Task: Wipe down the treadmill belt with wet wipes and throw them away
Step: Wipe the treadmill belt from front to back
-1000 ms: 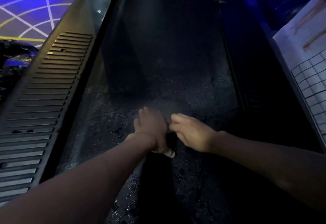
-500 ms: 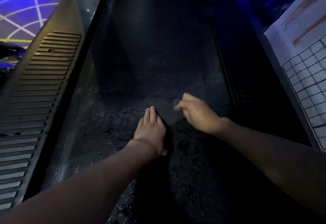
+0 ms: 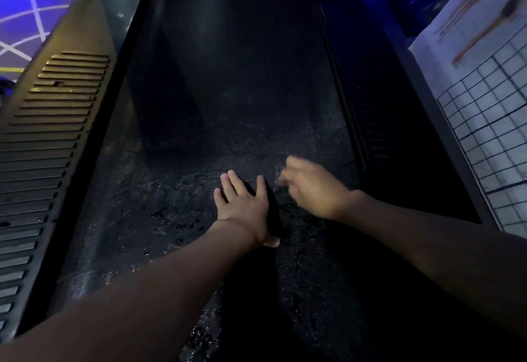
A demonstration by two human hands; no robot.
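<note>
The dark treadmill belt point(image 3: 228, 76) runs away from me, dull and speckled with wet patches near my hands. My left hand point(image 3: 245, 207) lies flat on the belt, palm down, fingers spread, holding nothing. Just to its right, my right hand point(image 3: 310, 190) is blurred and curled, its fingertips pinching a small dark wet wipe point(image 3: 281, 172) against the belt. The wipe is barely visible in the dim light.
A grey side rail point(image 3: 51, 139) with ribbed slats borders the belt on the left, a dark rail point(image 3: 379, 133) on the right. A white gridded sheet point(image 3: 490, 122) stands at the far right. Blue floor with white lines point(image 3: 31, 10) shows at top left.
My hands, first touching, have separated. The right hand moved right and forward across the belt with the wipe. The left hand flattened and spread its fingers on the belt.
</note>
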